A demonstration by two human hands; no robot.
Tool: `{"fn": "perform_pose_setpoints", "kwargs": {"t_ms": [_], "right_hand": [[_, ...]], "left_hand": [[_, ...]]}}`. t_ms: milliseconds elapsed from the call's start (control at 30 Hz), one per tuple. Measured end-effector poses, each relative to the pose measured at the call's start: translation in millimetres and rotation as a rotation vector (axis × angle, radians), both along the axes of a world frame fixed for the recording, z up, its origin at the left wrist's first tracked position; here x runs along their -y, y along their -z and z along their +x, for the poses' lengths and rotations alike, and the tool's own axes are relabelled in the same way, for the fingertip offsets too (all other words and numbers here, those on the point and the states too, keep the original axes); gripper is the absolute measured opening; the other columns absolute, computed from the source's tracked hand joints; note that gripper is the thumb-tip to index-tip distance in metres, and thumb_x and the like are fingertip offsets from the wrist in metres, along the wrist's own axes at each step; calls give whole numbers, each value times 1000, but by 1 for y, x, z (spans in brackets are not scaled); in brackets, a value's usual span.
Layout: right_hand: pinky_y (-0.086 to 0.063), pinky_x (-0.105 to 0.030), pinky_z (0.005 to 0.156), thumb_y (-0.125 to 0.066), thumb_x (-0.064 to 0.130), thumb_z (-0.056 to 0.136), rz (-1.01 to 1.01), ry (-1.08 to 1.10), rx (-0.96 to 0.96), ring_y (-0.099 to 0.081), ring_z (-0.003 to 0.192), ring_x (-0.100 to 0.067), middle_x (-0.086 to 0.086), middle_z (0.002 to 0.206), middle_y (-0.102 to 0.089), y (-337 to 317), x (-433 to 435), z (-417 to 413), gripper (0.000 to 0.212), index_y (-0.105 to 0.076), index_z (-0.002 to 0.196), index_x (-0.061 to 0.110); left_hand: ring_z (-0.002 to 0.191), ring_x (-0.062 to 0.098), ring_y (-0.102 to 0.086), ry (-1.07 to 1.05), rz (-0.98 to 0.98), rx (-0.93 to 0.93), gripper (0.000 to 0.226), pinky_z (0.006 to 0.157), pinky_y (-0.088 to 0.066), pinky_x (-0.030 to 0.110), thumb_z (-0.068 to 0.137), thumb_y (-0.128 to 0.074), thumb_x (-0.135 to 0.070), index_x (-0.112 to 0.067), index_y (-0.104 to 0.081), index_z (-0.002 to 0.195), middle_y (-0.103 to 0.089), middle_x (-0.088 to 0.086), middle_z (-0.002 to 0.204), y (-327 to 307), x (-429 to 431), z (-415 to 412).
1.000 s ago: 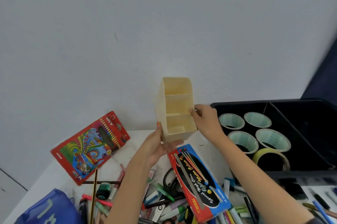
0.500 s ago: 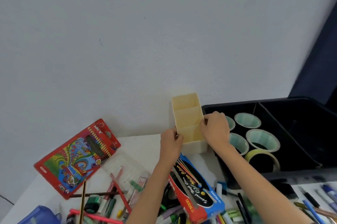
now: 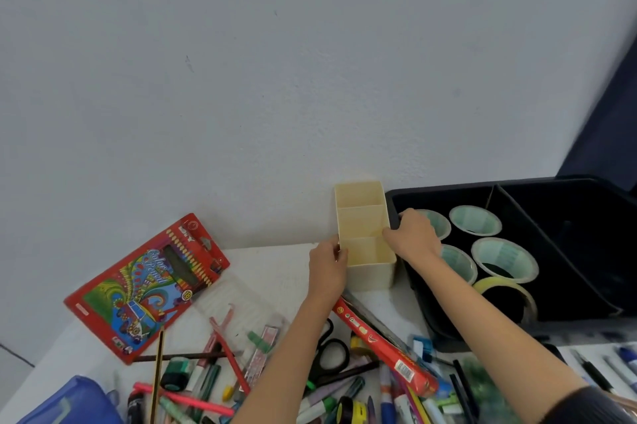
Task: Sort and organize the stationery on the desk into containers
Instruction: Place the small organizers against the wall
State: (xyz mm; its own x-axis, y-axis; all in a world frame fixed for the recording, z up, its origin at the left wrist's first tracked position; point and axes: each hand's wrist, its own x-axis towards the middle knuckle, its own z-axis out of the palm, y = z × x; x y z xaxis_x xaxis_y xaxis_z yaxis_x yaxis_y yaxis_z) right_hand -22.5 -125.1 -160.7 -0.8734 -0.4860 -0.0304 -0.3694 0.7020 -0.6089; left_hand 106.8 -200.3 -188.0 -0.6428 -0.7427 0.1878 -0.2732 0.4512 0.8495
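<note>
- Here, a cream three-compartment organizer (image 3: 365,237) stands upright on the white counter (image 3: 272,271), its far end against the pale wall and its right side just beside a black bin (image 3: 565,251).
- The left hand (image 3: 327,268) grips the organizer's left wall at the nearest compartment, fingers curled over the rim.
- The right hand (image 3: 413,237) holds the right wall opposite, between the organizer and the bin's left edge; part of it hides one tape roll.
- All three compartments show bare cream bottoms.
- In the bin's left section lie several rolls of tape (image 3: 505,259) with pale green cores, and a yellowish clear roll (image 3: 506,292) sits nearest the camera.
- A red box of colour pencils (image 3: 148,285) lies flat to the left, well apart from the organizer.
- A long red-edged pencil pack (image 3: 382,344) lies tilted just in front of the organizer, running under the left forearm.
- Black-handled scissors (image 3: 331,351) lie beside that pack, partly hidden by the arm.
- A loose heap of pens and markers (image 3: 206,375) covers the near part of the counter, with a blue pouch (image 3: 69,403) at the lower left corner.
</note>
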Motion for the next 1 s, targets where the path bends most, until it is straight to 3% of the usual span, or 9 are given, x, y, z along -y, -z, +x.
{"fn": "perform_pose_setpoints", "kwargs": {"t_ms": [167,267,400,533,667,733,800,900,1000], "right_hand": [[-43,-34,70,-54,28,87,22,36,-60,-53,106,-32,-13,120,-53,4,2,3,42,-44,122,8],[-40,-32,69,-52,31,90,13,39,-85,-53,108,-31,-13,121,-52,6,1,2,41,-44,122,7],[-39,-33,68,-48,34,93,52,40,-122,-53,107,-33,-15,122,-50,6,3,3,38,-42,118,6],[-39,-32,68,-46,34,94,63,39,-138,-54,105,-33,-15,121,-51,7,3,3,37,-44,116,5],[-42,-33,67,-45,34,93,76,21,-156,-56,99,-31,-14,114,-54,8,3,5,35,-49,111,4],[-42,-33,67,-44,33,93,76,19,-160,-56,97,-31,-14,112,-55,9,4,5,33,-51,109,4],[-41,-32,64,-44,31,93,87,27,-157,-56,94,-31,-15,112,-55,8,6,5,33,-51,108,3],[-37,-32,66,-48,30,91,81,39,-138,-53,101,-32,-16,116,-52,4,6,6,36,-47,114,2],[-39,-38,75,-52,26,84,0,34,-232,-45,110,-33,-17,119,-49,-4,1,13,44,-45,120,2]], "left_hand": [[92,23,-59,9,45,217,26,74,-44,28,100,-42,-20,-6,-59,113,-64,13,109,1,5,-6],[99,32,-59,-72,37,401,33,74,-41,31,101,-39,-25,1,-57,107,-61,18,110,-1,2,-13],[104,28,-58,-174,-36,492,35,74,-40,30,103,-28,-26,-6,-54,115,-60,12,115,-6,-12,-17],[95,23,-59,-201,-80,431,37,70,-38,25,103,-26,-27,-6,-56,109,-61,10,108,-5,-18,-14],[78,16,-49,-221,67,259,36,66,-33,24,103,-28,-26,-8,-55,88,-59,6,88,-1,-14,-17],[75,16,-47,-204,103,243,38,57,-29,23,103,-29,-26,-14,-46,72,-49,-2,73,0,-10,-18],[74,16,-46,-159,118,248,39,49,-25,21,103,-30,-26,-15,-43,68,-45,-4,68,-2,-7,-17],[91,23,-55,-66,156,227,38,61,-32,19,103,-29,-27,-4,-59,95,-60,6,90,-8,-5,-11],[113,18,-51,-115,213,118,37,82,-34,21,103,-31,-29,-5,-53,121,-57,4,118,-16,-16,1]]}}
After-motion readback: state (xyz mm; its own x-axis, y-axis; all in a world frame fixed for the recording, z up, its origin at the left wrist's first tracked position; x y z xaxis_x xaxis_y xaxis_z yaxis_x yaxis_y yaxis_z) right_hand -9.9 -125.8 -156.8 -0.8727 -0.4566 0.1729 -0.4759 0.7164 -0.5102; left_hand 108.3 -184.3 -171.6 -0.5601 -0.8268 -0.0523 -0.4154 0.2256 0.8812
